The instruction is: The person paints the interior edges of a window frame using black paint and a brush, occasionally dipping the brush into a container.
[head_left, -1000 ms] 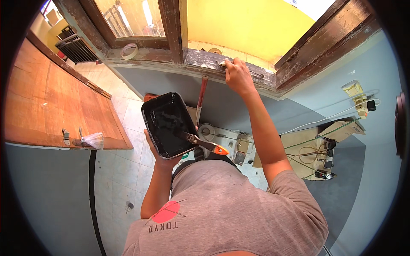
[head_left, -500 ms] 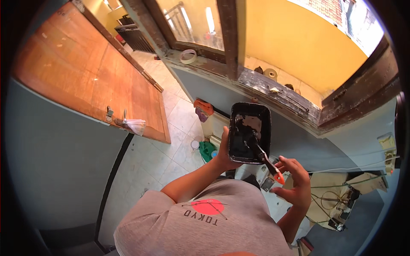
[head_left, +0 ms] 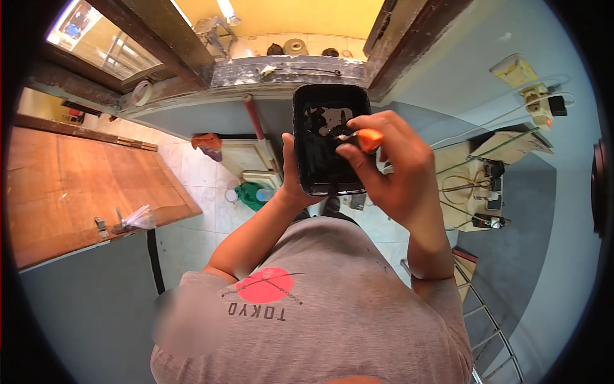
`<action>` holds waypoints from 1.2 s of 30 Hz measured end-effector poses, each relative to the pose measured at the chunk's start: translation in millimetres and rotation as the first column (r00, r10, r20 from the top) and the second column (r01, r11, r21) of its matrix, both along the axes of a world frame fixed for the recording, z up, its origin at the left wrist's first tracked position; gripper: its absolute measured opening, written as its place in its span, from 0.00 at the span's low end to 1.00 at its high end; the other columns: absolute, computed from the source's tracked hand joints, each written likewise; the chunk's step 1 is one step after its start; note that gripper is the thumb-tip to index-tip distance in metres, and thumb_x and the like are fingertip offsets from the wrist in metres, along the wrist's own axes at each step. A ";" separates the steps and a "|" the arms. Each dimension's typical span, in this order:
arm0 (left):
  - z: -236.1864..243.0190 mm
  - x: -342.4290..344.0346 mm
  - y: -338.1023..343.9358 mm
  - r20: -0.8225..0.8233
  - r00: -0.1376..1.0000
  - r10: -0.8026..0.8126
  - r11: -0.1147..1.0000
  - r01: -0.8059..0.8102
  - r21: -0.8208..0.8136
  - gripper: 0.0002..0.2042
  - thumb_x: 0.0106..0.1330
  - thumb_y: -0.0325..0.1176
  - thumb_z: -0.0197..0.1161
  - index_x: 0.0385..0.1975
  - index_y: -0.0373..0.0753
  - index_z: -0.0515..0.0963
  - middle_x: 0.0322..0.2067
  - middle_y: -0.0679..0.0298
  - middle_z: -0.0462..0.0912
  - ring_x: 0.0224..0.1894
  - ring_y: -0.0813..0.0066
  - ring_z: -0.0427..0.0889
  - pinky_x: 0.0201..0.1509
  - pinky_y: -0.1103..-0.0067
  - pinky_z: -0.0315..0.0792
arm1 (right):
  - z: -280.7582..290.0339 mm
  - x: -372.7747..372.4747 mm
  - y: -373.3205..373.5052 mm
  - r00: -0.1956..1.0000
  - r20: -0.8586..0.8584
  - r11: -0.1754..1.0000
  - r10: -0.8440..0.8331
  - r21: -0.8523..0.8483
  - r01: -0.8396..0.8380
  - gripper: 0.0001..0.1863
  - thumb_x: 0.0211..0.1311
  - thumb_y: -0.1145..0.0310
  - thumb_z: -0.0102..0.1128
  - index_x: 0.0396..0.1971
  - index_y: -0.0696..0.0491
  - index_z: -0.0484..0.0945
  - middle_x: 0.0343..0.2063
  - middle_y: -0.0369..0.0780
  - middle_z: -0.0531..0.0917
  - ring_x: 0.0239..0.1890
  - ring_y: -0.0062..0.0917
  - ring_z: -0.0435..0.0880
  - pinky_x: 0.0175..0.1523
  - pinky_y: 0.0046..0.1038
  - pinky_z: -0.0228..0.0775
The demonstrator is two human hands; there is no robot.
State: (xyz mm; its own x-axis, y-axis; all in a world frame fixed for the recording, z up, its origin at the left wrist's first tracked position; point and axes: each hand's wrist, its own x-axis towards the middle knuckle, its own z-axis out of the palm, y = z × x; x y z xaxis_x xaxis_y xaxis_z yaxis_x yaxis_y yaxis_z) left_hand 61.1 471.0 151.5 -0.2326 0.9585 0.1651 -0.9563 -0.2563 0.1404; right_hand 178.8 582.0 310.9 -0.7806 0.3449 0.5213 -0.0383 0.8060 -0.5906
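Black tray [head_left: 332, 91] rests in the half-open left hand [head_left: 296, 184]; the right hand [head_left: 401, 168], fingers curled, holds an orange-handled brush [head_left: 370, 139]

1 black tray [head_left: 332, 94], rectangular with rounded corners, is held up with its long sides running away from the body. Glossy black paint [head_left: 320, 153] covers its bottom, a paler sheen toward the far end. 1 orange-handled brush [head_left: 369, 139] slants over the tray, its bristles hard to make out.
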 end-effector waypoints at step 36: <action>58.3 39.0 13.2 -0.134 0.989 0.062 0.975 -0.088 -0.203 0.39 0.77 0.70 0.40 0.72 0.44 0.72 0.62 0.58 0.83 0.61 0.61 0.85 0.66 0.59 0.78 | 25.5 36.9 35.8 0.990 -0.095 0.991 0.108 -0.069 -0.115 0.05 0.69 0.75 0.69 0.37 0.57 0.80 0.28 0.41 0.83 0.26 0.27 0.83 0.34 0.28 0.75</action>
State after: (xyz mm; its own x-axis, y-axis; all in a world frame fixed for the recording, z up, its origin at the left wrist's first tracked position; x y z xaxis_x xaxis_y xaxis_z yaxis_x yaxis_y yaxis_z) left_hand 100.0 484.2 209.8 -0.2952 0.9554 -0.0036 -0.9068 -0.2790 0.3160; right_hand 215.7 617.8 336.4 -0.7668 0.2986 0.5682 -0.1815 0.7482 -0.6382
